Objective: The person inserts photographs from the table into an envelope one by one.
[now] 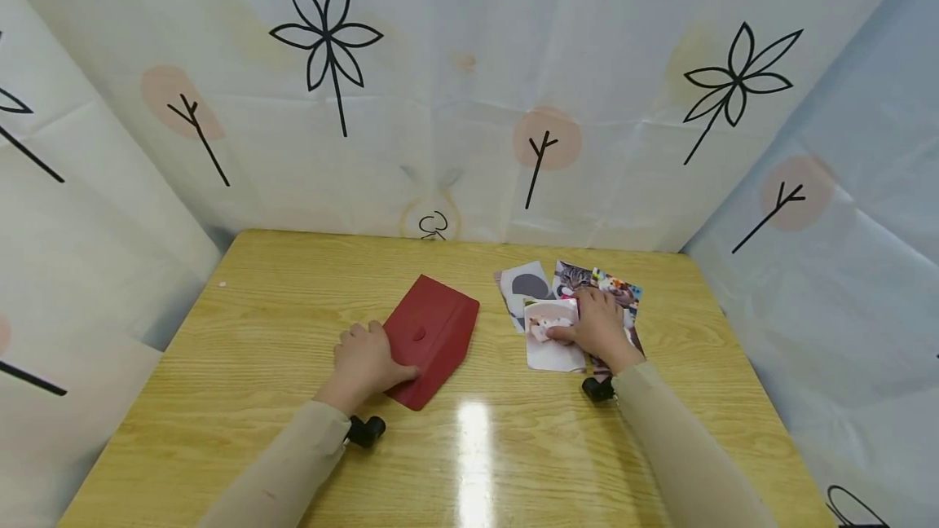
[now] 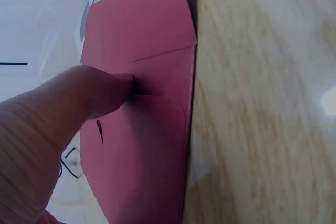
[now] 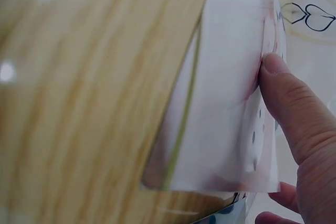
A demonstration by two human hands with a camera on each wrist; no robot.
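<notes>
My left hand [image 1: 364, 361] holds a red envelope [image 1: 433, 332] at its left side, thumb lying across the front. The left wrist view shows the envelope [image 2: 152, 177] close up, with creases, a small slit and its flap part folded out; the fingers behind it are hidden. Over on the right, my right hand [image 1: 601, 324] grips a pale picture card [image 1: 555, 353] with a small animal on it. Its thumb presses on the face of that card [image 3: 226, 103] in the right wrist view, and fingertips show past the edge. Several other picture cards [image 1: 531, 283] lie around and under this hand.
Everything lies on a wooden table [image 1: 257, 332] with a bright light reflection near its front middle. A white patterned sheet [image 1: 455, 63] stands behind the table and at both sides. Black wrist cameras [image 1: 365, 432] sit on both wrists.
</notes>
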